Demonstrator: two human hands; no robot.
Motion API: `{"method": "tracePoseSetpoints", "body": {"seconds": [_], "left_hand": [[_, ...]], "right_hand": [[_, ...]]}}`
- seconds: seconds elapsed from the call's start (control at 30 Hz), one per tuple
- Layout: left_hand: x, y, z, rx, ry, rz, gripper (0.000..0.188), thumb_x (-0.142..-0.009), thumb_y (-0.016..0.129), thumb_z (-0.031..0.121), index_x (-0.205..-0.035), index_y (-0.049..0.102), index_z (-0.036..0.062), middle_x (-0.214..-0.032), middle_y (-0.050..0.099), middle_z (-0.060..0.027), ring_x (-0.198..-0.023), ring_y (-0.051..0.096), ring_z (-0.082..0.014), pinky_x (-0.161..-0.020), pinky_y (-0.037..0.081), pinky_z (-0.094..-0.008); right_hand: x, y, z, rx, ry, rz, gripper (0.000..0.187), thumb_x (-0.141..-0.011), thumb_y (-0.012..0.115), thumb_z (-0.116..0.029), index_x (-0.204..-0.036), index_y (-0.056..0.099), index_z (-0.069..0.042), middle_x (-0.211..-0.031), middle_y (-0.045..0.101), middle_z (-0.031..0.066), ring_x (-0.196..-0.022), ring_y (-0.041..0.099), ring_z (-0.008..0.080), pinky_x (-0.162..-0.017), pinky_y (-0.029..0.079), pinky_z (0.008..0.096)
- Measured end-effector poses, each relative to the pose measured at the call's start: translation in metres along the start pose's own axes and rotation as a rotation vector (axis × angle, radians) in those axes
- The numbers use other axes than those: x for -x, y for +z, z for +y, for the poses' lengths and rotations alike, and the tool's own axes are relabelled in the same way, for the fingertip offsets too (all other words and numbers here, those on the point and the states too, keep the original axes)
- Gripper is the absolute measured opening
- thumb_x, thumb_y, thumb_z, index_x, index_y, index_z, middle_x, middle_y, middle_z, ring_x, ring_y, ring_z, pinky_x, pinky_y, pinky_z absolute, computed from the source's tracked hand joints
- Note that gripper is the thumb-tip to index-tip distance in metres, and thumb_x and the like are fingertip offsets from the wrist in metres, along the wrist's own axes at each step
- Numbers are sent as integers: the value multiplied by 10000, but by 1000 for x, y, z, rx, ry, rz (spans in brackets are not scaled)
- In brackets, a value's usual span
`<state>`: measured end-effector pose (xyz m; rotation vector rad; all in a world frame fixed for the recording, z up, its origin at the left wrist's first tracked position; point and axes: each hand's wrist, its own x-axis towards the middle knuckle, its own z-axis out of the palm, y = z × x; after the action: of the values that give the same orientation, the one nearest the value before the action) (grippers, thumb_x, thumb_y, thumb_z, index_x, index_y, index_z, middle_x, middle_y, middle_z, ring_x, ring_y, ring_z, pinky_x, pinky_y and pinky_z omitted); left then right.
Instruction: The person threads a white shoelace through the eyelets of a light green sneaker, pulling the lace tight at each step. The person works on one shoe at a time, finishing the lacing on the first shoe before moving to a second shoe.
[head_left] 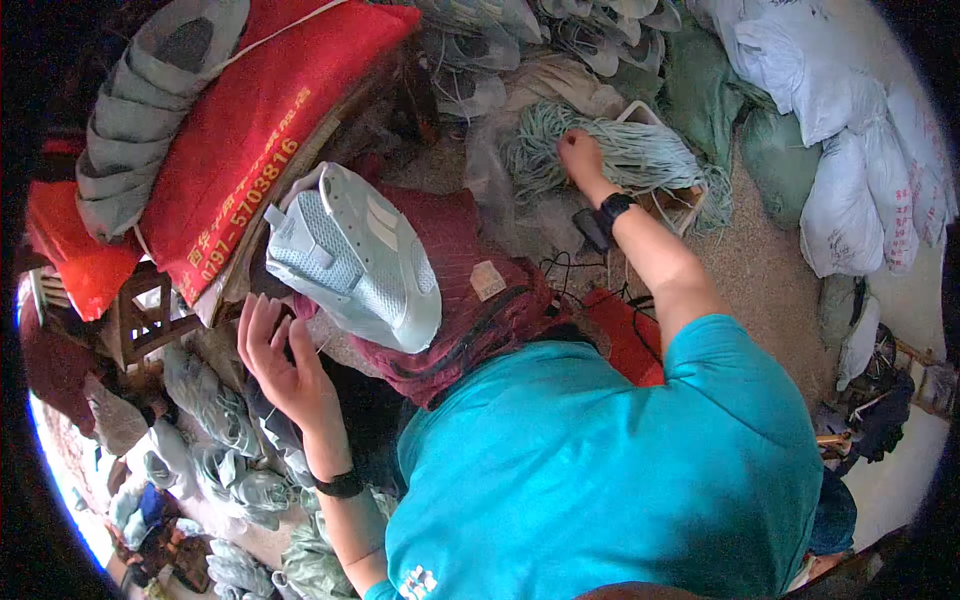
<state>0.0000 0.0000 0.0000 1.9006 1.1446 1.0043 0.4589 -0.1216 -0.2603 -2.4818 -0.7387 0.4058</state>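
A pale grey-blue shoe upper (365, 255) with mesh panels and rows of lace holes rests over my lap, on maroon cloth (450, 230). No lace shows in its holes. Just left of it is my left hand (285, 365), palm up with the fingers apart and nothing visible in it. My right hand (581, 160) reaches forward to a thick bundle of pale green shoelaces (640, 150). Its fingers are closed in a pinch at the bundle's left part; the exact strands between them are hard to see. The bundle lies across a white-rimmed container (690, 212).
A red cloth-covered table (300, 90) at the far left bears a stack of nested grey shoe pieces (150, 115). Shoe uppers (235, 470) lie in piles at left and far. White sacks (850, 200) stand at right. A black phone-like object (591, 230) with cords lies near my right wrist.
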Motion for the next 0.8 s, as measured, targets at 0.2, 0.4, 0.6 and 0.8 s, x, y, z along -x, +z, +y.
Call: {"method": "tracePoseSetpoints", "body": {"seconds": [0.2,0.4,0.6,0.8], "left_hand": [[-2,5,52,310,-15,-331,371,-922,541,51,-1273,492,-59,-1317,507,-185,-867,609,-149,-789,491,-271],[5,19,84,694,-394,-738,414,-933,621,160,-1295,491,5,-1021,631,-52,-844,601,-101,-722,492,-246],[15,-14,59,267,-205,-653,196,-957,574,202,-932,688,45,-785,581,-5,-744,495,-122,-703,419,-263],[24,-22,33,151,156,-555,184,-935,566,168,-858,690,55,-895,577,-49,-884,475,-226,-839,374,-332]], "right_hand": [[104,-75,-169,-478,-415,-377,161,-925,579,-174,-945,629,-23,-766,595,5,-744,553,83,-684,471,250],[200,-162,-278,-579,-1040,-512,49,-866,642,-65,-899,615,-39,-785,627,67,-700,623,159,-609,474,305],[158,-159,-261,-506,-824,-246,36,-901,608,-59,-879,585,-41,-695,497,-47,-645,443,18,-545,369,206],[129,-178,-245,517,-929,-307,82,-826,610,-62,-875,561,-17,-756,590,128,-712,589,315,-636,471,404]]}}
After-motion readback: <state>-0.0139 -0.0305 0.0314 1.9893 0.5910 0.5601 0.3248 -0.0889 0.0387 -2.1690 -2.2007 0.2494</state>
